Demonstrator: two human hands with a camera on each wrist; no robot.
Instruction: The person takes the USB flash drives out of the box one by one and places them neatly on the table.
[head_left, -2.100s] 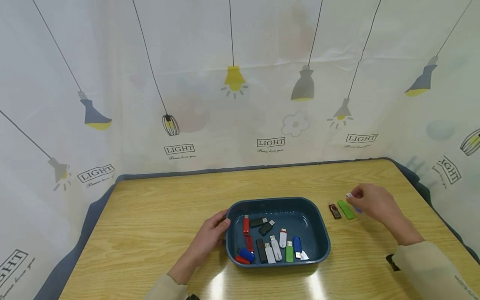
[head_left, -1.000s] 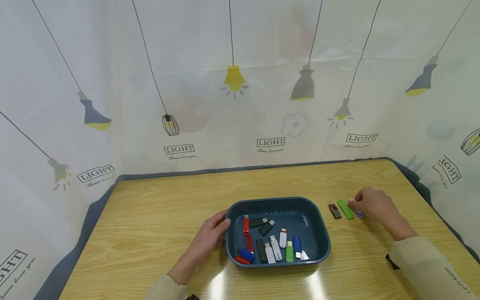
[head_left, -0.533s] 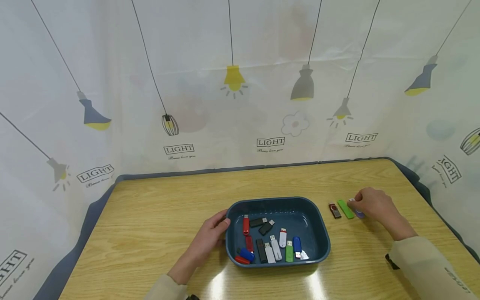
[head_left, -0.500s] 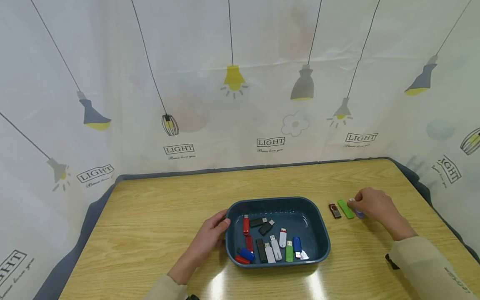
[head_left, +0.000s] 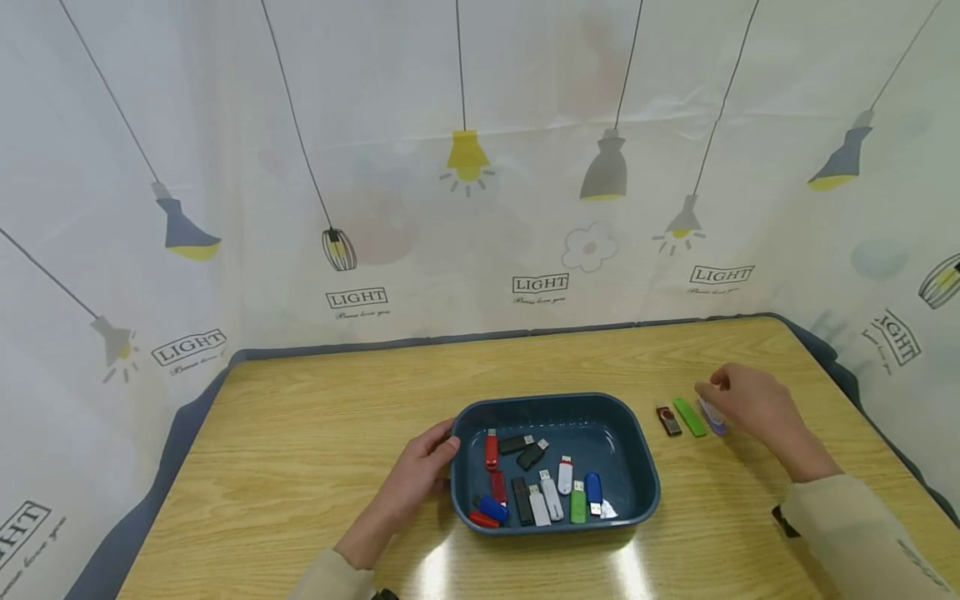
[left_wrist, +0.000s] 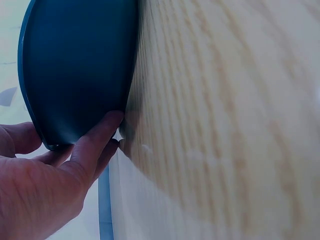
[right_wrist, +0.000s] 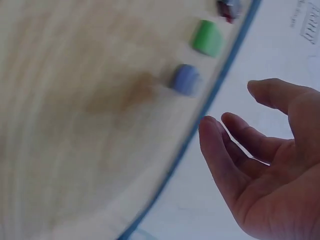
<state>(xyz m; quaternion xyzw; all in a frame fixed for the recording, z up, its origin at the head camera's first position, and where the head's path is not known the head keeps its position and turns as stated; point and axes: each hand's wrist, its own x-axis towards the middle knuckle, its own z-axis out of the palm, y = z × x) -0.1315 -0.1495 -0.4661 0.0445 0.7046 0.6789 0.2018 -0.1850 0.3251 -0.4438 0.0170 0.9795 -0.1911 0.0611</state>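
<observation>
On the wooden table (head_left: 322,433), a dark blue tray (head_left: 630,450) holds several USB sticks, among them a green one (head_left: 578,502) and a blue one (head_left: 594,492). My left hand (head_left: 417,467) grips the tray's left end, thumb at the rim and fingers against the outer wall. To the right of the tray lie a dark red and silver USB stick (head_left: 669,422), a bright green one (head_left: 689,417) and a purple and white one (head_left: 714,419) in a row. My right hand (head_left: 756,406) is raised over the purple one, thumb and fingers apart with nothing between them.
Behind the table hangs a pale cloth (head_left: 420,308) printed with lamps, and it wraps round both sides. More USB sticks, such as a black one (head_left: 522,500) and a white one (head_left: 551,495), lie along the tray's near side.
My right hand lowered the purple and white USB stick beside the green one, then let go and rose slightly. My left hand and the tray have stayed put.
</observation>
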